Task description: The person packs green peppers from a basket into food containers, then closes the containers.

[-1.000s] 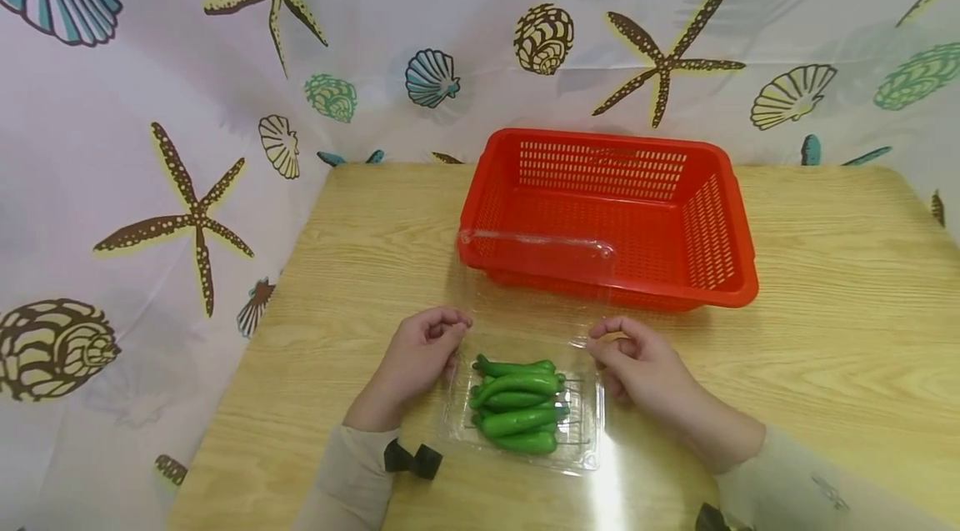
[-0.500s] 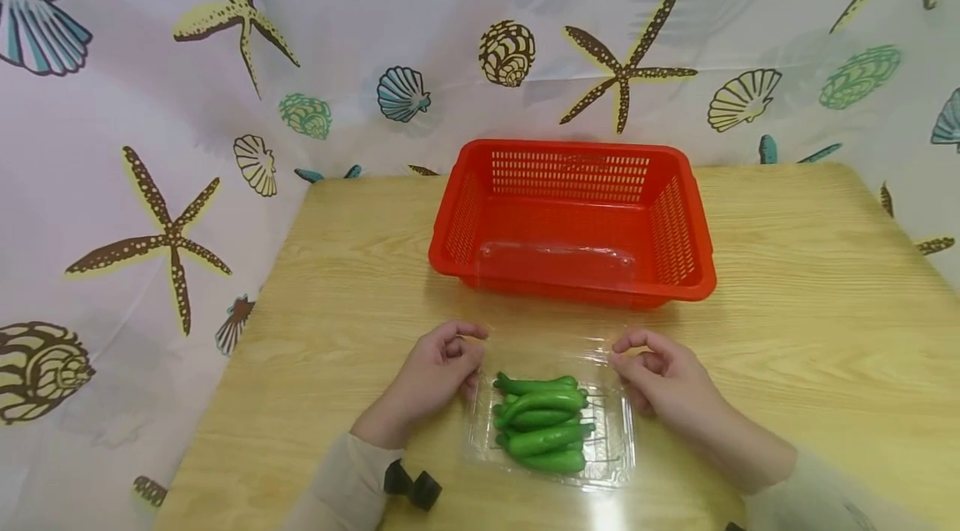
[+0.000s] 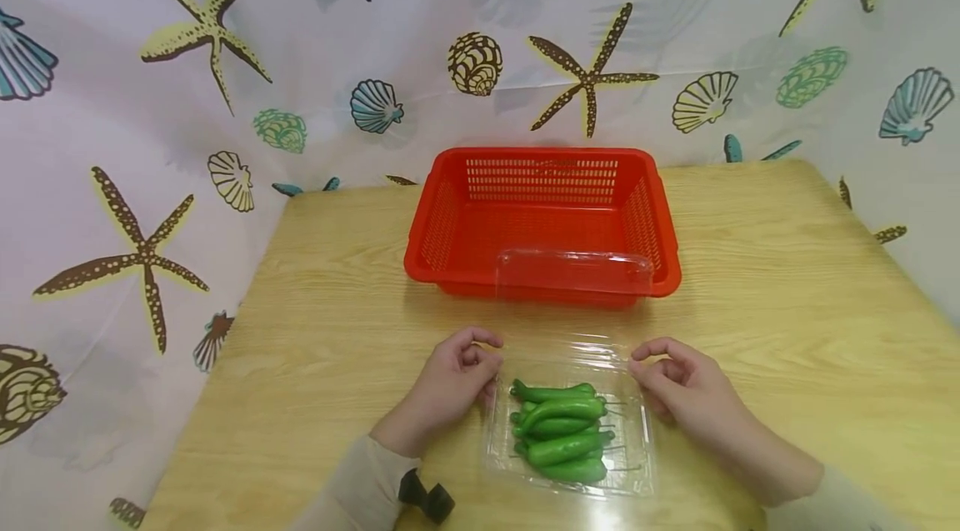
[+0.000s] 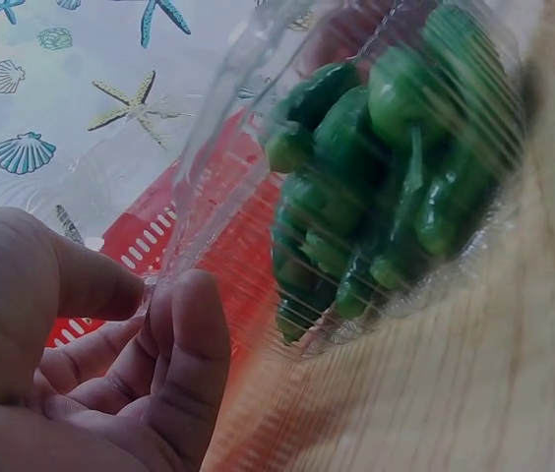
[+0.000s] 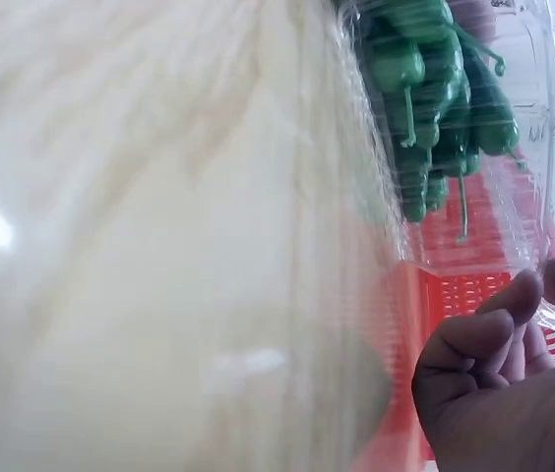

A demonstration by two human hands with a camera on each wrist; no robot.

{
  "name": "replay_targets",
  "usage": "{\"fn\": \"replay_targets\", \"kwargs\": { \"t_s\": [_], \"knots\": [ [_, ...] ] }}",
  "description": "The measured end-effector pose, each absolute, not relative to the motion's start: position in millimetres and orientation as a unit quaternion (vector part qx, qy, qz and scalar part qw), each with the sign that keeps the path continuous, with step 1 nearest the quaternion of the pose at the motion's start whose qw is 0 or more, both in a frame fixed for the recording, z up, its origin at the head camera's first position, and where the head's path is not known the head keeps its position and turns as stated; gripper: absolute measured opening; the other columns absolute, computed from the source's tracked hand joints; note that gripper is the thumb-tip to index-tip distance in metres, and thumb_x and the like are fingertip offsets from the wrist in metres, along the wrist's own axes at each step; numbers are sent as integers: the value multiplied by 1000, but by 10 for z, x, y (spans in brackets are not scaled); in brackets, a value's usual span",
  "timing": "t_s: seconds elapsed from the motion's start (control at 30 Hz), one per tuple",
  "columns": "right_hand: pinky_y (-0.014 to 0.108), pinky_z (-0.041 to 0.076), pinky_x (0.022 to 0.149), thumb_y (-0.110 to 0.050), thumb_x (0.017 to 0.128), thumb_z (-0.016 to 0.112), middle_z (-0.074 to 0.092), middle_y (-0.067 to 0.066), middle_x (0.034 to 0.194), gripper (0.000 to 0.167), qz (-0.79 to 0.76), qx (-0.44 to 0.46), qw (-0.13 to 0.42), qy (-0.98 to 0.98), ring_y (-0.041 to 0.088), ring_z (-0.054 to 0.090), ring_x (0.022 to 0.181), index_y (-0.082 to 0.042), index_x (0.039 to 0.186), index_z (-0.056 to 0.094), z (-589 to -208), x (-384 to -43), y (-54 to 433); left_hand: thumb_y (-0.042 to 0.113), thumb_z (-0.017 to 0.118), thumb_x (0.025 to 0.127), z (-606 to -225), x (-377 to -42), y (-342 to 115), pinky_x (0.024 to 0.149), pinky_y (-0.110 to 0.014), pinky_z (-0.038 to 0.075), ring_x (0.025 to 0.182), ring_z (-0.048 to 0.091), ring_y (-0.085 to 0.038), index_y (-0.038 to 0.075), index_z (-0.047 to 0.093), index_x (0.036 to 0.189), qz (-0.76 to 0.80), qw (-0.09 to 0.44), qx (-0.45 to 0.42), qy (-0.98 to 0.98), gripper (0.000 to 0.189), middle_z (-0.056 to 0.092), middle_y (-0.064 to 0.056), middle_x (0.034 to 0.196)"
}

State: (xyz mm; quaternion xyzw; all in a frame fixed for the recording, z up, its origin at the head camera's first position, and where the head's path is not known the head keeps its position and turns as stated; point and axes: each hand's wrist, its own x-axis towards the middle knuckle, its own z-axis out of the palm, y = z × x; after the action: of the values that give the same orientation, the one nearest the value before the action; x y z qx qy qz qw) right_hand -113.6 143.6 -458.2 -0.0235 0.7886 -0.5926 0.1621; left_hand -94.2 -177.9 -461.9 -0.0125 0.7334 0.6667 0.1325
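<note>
A clear plastic hinged container (image 3: 645, 473) stands with its lid (image 3: 573, 256) raised at the back. Several green chili peppers (image 3: 562, 431) with thin stems lie side by side in its base. My left hand (image 3: 453, 381) pinches the left edge near the hinge between thumb and fingers; the left wrist view shows that thumb and index fingertip (image 4: 199, 305) meeting at the plastic rim. At the opposite edge, my right hand (image 3: 690, 385) pinches the plastic the same way, its thumb and fingers together at the rim in the right wrist view.
Behind the container sits a red perforated basket (image 3: 543, 289), overlapped by the raised lid in the head view. Both rest over a wood-grain table (image 3: 330, 298). A white cloth (image 3: 420, 14) printed with shells and starfish hangs at the back and sides.
Both hands and the container of peppers have shifted right relative to the basket. The head view has turned, so the basket and cloth appear farther left. Both hands keep their grip.
</note>
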Motion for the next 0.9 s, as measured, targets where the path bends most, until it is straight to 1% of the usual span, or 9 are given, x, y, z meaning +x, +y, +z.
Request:
{"fn": "replay_targets", "kwargs": {
  "t_s": [0.17,0.27,0.4,0.5,0.57,0.6,0.73,0.8,0.9],
  "knots": [
    [25,44,48,-18,100,72,61,-7,82,23,-576,-30,23,817,7,51,58,-1,114,64,-4375,-1206,1481,7,65,102,-4634,-924,-1774,57,-27,56,58,59,-15,-1,59,124,674,123,-24,728,25,61,-5,78],
    [27,39,43,-18,101,70,61,-8,92,26,-561,-64,-37,824,8,47,57,-3,121,65,-4122,-1337,1512,8,65,102,-4646,-927,-1779,57,-26,56,58,59,-15,-2,59,125,676,123,-28,726,25,61,-5,78],
    [26,43,50,-34,104,65,67,0,111,44,-513,-108,23,851,8,53,65,-11,141,61,-3834,-1606,1465,10,66,102,-4663,-935,-1779,57,-26,56,57,59,-15,0,59,124,679,120,-39,723,25,61,-4,77],
    [24,53,65,-42,104,62,70,9,120,48,-489,-111,79,862,6,63,80,-14,143,62,-3768,-1731,1416,9,65,102,-4677,-930,-1765,57,-26,56,57,59,-15,-1,59,125,682,118,-44,721,26,60,-4,76],
    [24,54,69,-41,104,62,72,10,120,43,-485,-114,79,864,8,64,86,-13,137,66,-3777,-1722,1420,8,65,102,-4681,-923,-1747,57,-26,55,58,58,-14,-2,57,127,685,120,-43,717,28,60,-3,76],
    [24,53,66,-39,104,63,72,8,113,39,-481,-120,65,866,10,62,83,-14,133,68,-3791,-1688,1436,8,64,103,-4682,-921,-1737,57,-25,55,59,58,-14,-3,56,129,687,122,-41,716,30,60,-3,77],
    [22,46,56,-12,99,71,67,-2,90,15,-487,-201,-44,849,11,55,72,-11,114,73,-3881,-1399,1536,7,62,104,-4669,-913,-1712,59,-25,55,63,58,-14,-2,52,136,691,132,-36,710,35,60,-3,80],
    [20,45,56,5,91,74,66,-6,89,22,-495,-271,-104,819,8,54,71,-10,107,74,-3938,-1219,1579,7,60,104,-4659,-907,-1717,61,-25,55,66,58,-14,-1,50,138,690,137,-33,710,36,60,-3,83],
    [17,44,58,5,90,76,66,-5,91,19,-492,-385,-167,763,2,53,74,-10,101,73,-4003,-955,1595,5,58,105,-4638,-888,-1746,63,-26,56,70,59,-14,0,50,139,686,142,-26,713,35,62,-5,87]
  ]
}}
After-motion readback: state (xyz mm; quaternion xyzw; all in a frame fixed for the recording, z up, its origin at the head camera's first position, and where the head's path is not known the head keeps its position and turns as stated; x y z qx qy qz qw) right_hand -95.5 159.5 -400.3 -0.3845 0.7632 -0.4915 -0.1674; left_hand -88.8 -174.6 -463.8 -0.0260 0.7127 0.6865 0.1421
